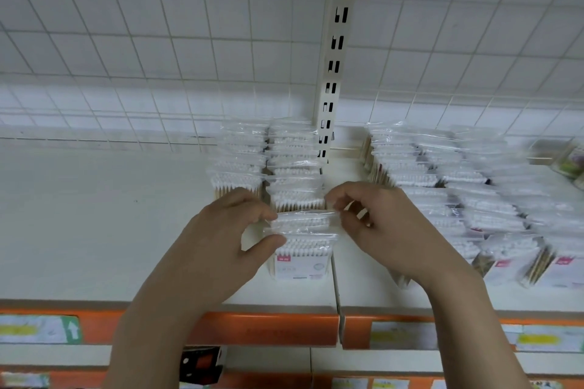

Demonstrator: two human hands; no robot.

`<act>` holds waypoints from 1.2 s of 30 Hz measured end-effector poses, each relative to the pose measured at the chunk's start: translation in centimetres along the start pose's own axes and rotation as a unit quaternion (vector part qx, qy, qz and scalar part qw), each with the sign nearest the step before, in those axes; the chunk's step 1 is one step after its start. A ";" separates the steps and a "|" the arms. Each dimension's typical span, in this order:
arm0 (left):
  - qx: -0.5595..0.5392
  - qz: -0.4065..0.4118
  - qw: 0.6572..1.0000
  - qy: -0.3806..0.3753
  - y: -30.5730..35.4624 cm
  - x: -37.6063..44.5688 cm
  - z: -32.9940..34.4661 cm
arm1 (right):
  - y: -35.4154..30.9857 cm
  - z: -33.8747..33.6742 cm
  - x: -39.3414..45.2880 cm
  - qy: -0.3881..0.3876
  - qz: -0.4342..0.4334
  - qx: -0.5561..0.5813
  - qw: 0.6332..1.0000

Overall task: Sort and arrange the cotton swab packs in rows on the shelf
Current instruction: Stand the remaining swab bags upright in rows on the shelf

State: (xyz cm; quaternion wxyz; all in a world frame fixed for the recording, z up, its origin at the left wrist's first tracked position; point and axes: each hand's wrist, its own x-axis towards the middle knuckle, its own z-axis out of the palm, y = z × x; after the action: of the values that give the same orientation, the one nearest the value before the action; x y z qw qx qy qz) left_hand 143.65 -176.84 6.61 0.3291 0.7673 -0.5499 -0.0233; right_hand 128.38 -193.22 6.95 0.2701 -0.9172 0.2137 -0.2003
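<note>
Where the near row ends on the shelf [94, 230], the front cotton swab pack [300, 246] stands between both hands. The left hand [227, 237] pinches its left edge with thumb and fingers; the right hand [388, 230] pinches its right top corner.

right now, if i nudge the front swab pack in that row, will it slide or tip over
The front pack stands upright on a narrow base, so it probably tips rather than slides. Its clear wrapper looks glossy, likely slippery under either hand's grip. Wooden sticks inside suggest it is stiff and light.

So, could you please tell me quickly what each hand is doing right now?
Left hand: pinching the left end of the front cotton swab pack.
Right hand: pinching the right end of the same pack's plastic top.
</note>
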 end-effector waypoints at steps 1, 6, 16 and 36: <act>0.000 0.000 1.000 -0.001 0.0 0.0 0.1 | 0.0 -0.1 0.2 0.010 0.000 -0.005 1.000; 0.011 -0.001 1.000 -0.006 0.3 0.0 0.2 | 0.0 -0.2 2.0 0.033 -0.007 -0.072 0.997; 0.037 -0.006 0.999 -0.010 0.2 0.0 0.2 | -0.2 0.9 4.3 -0.017 0.008 -0.110 0.994; 0.027 -0.024 0.999 -0.002 0.1 0.8 0.3 | -2.1 -2.7 2.1 0.228 -0.052 0.130 0.963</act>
State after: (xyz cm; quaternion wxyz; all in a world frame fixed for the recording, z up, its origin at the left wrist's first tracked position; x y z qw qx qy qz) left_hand 143.77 -177.69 6.63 0.3067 0.7886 -0.5326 -0.0178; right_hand 129.38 -193.76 10.75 0.3208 -0.8139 0.1937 -0.4440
